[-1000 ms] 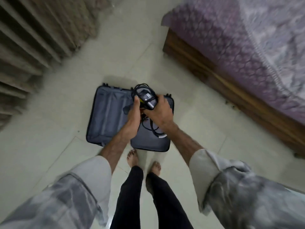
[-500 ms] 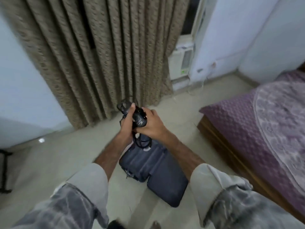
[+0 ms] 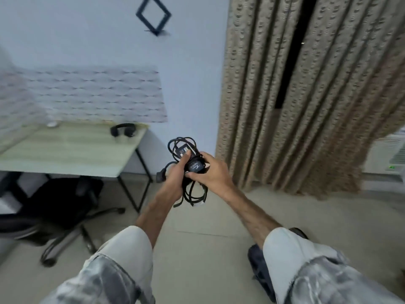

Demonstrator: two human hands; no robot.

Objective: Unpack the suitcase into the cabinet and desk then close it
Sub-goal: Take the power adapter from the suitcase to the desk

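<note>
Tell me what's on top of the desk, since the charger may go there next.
On the desk lie black headphones near its back right corner and a small pale object, too blurred to identify. The desk's left end runs out of view.

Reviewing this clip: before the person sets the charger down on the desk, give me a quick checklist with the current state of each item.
1. Charger brick with cable held securely: ok, left hand and right hand both grip it.
2. Cable contained: not ok, loops dangle below the hands.
3. Desk in view and ahead-left: ok.
4. Free spot on desk: ok, bare top in front of the headphones.
5. Path past the office chair: cannot tell, it sits partly under the desk.
6. Suitcase emptied: cannot tell, mostly hidden by the right sleeve.
</note>
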